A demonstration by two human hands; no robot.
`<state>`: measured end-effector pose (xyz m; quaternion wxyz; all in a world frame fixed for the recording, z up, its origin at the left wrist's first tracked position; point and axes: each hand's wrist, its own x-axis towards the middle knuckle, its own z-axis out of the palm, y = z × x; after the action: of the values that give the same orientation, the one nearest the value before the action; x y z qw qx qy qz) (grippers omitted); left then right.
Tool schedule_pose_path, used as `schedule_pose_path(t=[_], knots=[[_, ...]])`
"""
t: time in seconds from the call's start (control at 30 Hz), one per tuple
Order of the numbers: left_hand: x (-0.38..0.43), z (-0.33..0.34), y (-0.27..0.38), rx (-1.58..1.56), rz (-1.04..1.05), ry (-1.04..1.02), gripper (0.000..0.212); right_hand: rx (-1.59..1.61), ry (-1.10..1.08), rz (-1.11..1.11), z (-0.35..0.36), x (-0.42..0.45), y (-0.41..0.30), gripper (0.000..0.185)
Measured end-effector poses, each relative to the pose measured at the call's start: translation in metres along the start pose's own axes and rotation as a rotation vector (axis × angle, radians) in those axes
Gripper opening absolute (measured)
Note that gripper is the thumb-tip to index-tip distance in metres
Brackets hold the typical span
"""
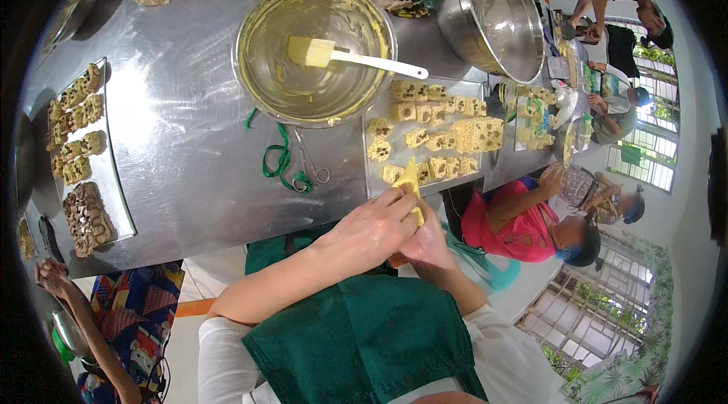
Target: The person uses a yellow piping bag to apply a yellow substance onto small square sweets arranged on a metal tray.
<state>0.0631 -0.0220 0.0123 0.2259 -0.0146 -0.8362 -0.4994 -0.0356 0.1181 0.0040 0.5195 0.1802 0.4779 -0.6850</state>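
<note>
My left hand (372, 228) and my right hand (426, 239) are closed together around a small piping bag of yellow cream (408, 178). Part of the bag shows between the fingers, and its narrow end points away from me, over the near edge of a tray (372, 174). On that tray stand rows of small cream-covered cake pieces with brown dots (417, 137) and a larger dotted rectangular cake (478, 134). Beyond my hands, a steel bowl (242, 71) smeared with yellow cream holds a spatula with a white handle (378, 63). My fingers partly hide each other.
Scissors (310, 165) and green ribbon (277, 159) lie on the steel table (193, 137). A deep steel bowl (472, 34) stands tilted beyond the tray. At the left is another tray of decorated cakes (122, 199). Co-workers are at both sides, one in pink (517, 222) close by.
</note>
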Motion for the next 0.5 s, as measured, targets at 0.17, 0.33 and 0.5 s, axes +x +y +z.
schedule_pose_path(t=[0.17,0.33,0.5], knots=[[-0.019,-0.013,0.015,-0.052,0.052,-0.031,0.017,-0.006,-0.012,-0.111,0.007,-0.019,0.022,0.023],[-0.044,-0.034,0.031,-0.123,0.067,0.003,0.017,0.024,0.022,-0.085,0.038,-0.049,0.035,0.032],[-0.072,-0.066,0.048,-0.156,-0.013,0.111,0.008,-0.125,-0.302,-0.121,0.059,-0.083,0.045,0.05]])
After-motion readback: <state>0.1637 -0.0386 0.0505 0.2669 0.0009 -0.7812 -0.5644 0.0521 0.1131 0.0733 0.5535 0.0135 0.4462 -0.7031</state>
